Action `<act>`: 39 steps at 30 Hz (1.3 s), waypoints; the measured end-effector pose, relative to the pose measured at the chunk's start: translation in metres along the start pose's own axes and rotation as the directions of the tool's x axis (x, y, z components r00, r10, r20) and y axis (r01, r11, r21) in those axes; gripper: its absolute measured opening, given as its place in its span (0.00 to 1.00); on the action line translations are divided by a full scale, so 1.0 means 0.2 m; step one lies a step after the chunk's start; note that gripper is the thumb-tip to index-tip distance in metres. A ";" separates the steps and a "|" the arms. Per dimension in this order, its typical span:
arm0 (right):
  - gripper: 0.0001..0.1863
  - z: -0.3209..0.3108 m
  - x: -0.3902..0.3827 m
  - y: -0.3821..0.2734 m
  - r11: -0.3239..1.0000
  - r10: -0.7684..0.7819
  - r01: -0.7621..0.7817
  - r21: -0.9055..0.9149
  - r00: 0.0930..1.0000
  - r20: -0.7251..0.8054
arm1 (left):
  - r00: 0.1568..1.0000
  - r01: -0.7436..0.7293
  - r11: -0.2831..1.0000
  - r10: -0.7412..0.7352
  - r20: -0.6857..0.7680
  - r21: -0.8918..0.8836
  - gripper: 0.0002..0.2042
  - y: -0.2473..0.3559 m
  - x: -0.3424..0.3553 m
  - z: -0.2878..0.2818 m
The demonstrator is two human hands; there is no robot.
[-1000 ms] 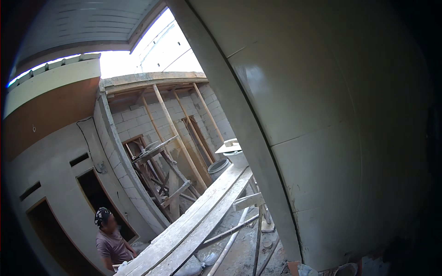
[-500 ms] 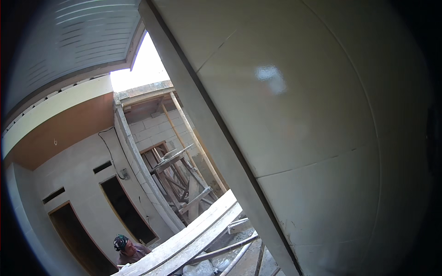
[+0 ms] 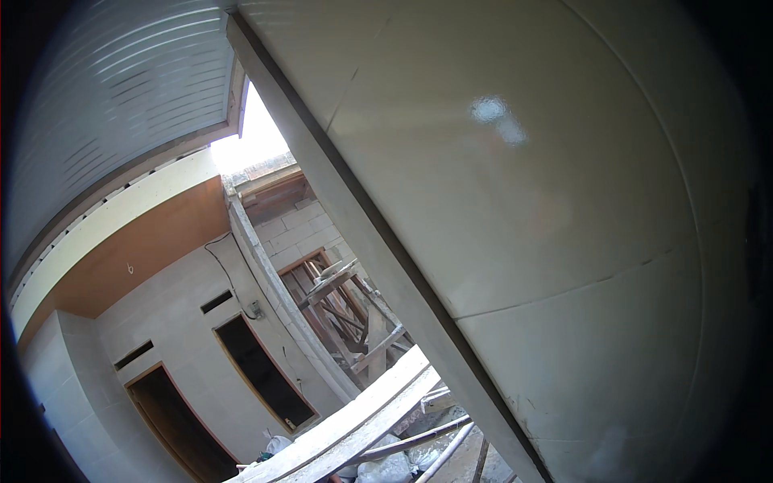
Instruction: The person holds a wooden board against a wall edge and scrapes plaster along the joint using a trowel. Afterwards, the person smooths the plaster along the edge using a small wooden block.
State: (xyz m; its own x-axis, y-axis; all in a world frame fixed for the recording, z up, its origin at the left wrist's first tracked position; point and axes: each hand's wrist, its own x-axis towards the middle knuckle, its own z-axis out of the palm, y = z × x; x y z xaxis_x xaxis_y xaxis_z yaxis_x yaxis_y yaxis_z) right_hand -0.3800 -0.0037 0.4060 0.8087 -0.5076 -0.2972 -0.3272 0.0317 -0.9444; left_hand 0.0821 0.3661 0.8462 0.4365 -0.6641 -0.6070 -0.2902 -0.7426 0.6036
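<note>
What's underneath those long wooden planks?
Beyond the right edge of the wooden planks, lower down, whitish plastic bags and a pale pole show; whatever lies directly beneath is covered.

On the left we see a pale house wall (image 3: 173, 322) with a dark doorway (image 3: 181, 420) and a second doorway (image 3: 262, 372) beside it, narrow vent slots (image 3: 216, 302) above them and a thin black cable (image 3: 217, 259) running down to a small box (image 3: 257, 310). Above, we have a brown overhang (image 3: 141, 249) and a ribbed ceiling (image 3: 153, 88); further back stand a block wall (image 3: 296, 233) and a rough wooden frame (image 3: 354, 326), with whitish bags (image 3: 386, 468) low down.
</note>
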 end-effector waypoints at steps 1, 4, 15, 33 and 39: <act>0.31 0.01 -0.01 0.04 0.990 -0.006 0.000 -0.141 0.999 -0.043 | 1.000 -0.002 1.000 0.002 -0.001 -0.013 0.26 0.01 0.03 0.05; 0.30 0.04 0.04 0.14 0.971 0.000 -0.017 -0.240 0.998 -0.068 | 1.000 0.011 1.000 -0.012 -0.019 -0.019 0.26 0.05 0.11 0.19; 0.25 -0.19 -0.04 -0.07 0.951 -0.061 0.054 -0.303 0.998 -0.012 | 1.000 -0.008 0.998 0.006 -0.026 -0.067 0.25 0.01 0.52 0.78; 0.18 -0.83 -0.44 -1.55 0.914 -0.379 0.324 -0.244 0.895 -0.233 | 0.957 -0.224 0.962 0.247 0.154 -0.154 0.23 -0.20 1.29 1.91; 0.20 -0.95 -0.55 -2.25 0.703 -0.697 0.496 -0.510 0.622 -0.357 | 0.923 -0.288 0.933 0.330 0.196 -0.216 0.23 -0.29 1.37 2.14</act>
State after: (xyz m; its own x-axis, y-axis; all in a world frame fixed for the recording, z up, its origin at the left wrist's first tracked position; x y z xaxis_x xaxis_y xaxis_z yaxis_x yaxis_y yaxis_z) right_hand -0.4152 -0.1260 0.8913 0.5566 -0.6449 0.5238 -0.0781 -0.6683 -0.7398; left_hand -0.1458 0.1899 0.4246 0.1403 -0.8755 -0.4624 -0.2128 -0.4828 0.8495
